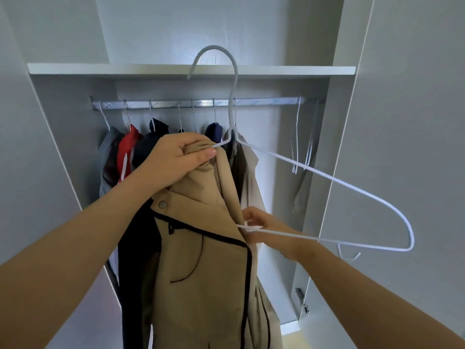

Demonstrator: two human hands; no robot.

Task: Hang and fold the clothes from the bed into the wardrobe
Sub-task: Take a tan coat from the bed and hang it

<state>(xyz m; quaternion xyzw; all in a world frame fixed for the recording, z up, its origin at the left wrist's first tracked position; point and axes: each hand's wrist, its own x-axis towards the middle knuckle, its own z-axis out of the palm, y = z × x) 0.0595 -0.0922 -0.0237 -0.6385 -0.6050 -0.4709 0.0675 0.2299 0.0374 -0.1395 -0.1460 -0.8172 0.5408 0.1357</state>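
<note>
At the open wardrobe [151, 69], left hand [183, 154] grips the beige jacket [201, 248]; right hand [266, 230] pinches the white hanger [327, 176].

Our jacket [201, 248]: in front of us, before the hung clothes [128, 147], our left hand [176, 157] gripping its top.
Our hanger [327, 177]: one arm inside the jacket, the other out to the right, hook up before the shelf [151, 69].
Our right hand [261, 225]: right of the jacket, below our left, pinching the hanger's lower bar.
The rail [171, 104]: under the shelf; clothes left and middle, bare hangers [296, 137] right.
</note>
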